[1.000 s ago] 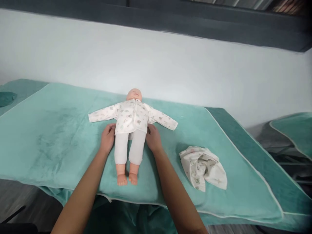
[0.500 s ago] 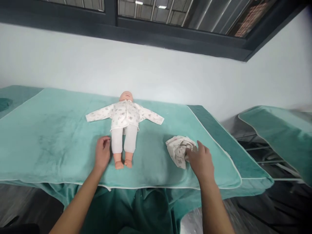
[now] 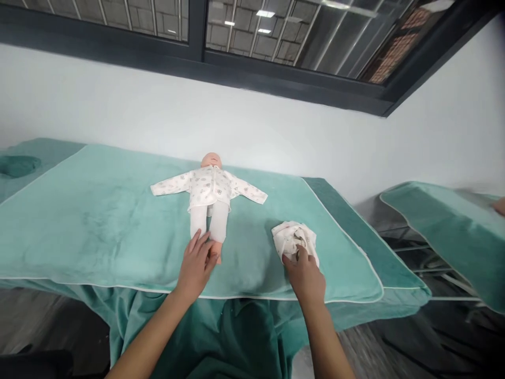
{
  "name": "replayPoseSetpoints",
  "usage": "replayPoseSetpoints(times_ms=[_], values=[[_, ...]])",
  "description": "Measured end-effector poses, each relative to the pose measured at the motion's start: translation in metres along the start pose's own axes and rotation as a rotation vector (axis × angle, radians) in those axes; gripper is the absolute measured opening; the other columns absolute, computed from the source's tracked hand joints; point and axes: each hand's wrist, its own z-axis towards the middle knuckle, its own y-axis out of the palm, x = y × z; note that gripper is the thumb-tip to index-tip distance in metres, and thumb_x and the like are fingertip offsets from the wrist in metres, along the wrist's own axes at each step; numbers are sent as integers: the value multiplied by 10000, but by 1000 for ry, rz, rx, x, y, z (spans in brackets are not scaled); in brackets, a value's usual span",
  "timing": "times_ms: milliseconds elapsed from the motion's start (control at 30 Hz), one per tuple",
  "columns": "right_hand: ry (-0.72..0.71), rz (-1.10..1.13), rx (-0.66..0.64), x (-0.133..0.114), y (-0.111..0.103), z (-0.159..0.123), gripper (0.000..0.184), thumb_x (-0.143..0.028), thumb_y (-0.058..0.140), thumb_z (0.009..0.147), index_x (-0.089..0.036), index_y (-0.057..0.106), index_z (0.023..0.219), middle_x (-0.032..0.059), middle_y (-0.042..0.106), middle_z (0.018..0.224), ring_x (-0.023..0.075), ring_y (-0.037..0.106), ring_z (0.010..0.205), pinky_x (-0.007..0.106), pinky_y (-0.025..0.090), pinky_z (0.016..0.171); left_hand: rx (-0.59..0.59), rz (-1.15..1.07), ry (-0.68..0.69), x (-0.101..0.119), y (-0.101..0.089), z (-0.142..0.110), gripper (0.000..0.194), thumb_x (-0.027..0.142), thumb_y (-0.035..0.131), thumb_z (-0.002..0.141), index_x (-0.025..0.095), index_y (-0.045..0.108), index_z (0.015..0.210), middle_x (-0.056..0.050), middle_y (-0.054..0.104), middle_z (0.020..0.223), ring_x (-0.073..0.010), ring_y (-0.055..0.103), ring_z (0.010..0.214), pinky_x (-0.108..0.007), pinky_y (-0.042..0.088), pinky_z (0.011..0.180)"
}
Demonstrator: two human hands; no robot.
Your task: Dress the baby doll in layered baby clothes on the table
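A baby doll [image 3: 212,159] lies on its back on the green mat, wearing a white printed baby jacket [image 3: 209,189] with both sleeves spread and white trousers [image 3: 218,221]. My left hand [image 3: 197,260] is over the doll's lower legs and feet, its fingers apart and holding nothing; it hides one foot. To the right of the doll lies a bunched white printed cloth [image 3: 282,234], some garment whose kind I cannot make out. My right hand [image 3: 306,276] has its thumb and fingers closed on the near side of that cloth.
The green padded bed [image 3: 118,237] with white piping stands against a white wall [image 3: 244,126] below a dark-framed window. Another green-covered bed [image 3: 445,221] is at the right, where part of another person's hand [image 3: 500,206] shows. A round hollow [image 3: 18,166] is at far left.
My left hand has moved right from beside the doll's leg to over its feet, and its fingers have spread. My right hand has shifted to the near side of the cloth, which has changed shape.
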Motion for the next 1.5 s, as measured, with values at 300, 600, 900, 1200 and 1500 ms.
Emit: replayPoseSetpoints(times_ms=[300, 600, 900, 1200, 1500], values=[[-407, 705, 64, -41, 1, 3, 437, -421, 585, 881, -166, 611, 1234, 144, 691, 1153, 297, 645, 1057, 444, 504, 932, 42, -160, -180, -4, -20, 17, 334, 291, 486, 967, 214, 604, 1270, -110, 605, 1400, -267, 455, 1429, -497, 374, 1193], [-884, 1291, -505, -144, -129, 14, 239, -263, 657, 888, -248, 712, 1120, 45, 696, 1125, 211, 655, 1002, 330, 536, 830, -84, -359, -5, 85, -92, 71, 543, 278, 612, 907, 289, 491, 1436, -54, 452, 1558, -248, 409, 1446, -423, 347, 1195], [-1192, 1134, -736, -219, -217, 58, 332, -442, 738, 871, -177, 696, 1066, 29, 696, 928, 136, 625, 791, 231, 491, 657, 53, -863, -54, 97, -156, 120, 281, 341, 814, 743, 167, 595, 767, 21, 623, 719, -121, 601, 698, -238, 480, 683], [-1231, 929, -715, -230, -253, 48, 382, -495, 817, 779, -163, 652, 689, -30, 562, 646, 90, 546, 607, 205, 412, 545, -217, -747, -116, 123, -226, 107, 304, 400, 817, 753, 174, 614, 758, 25, 569, 573, -94, 494, 431, -206, 342, 402], [-1155, 924, -1025, -230, -238, 32, 453, -564, 858, 698, -155, 691, 796, 0, 651, 714, 152, 640, 707, 229, 496, 598, -78, -807, -56, 119, -226, 102, 297, 470, 722, 853, 175, 722, 890, -29, 713, 774, -176, 692, 709, -257, 531, 605]])
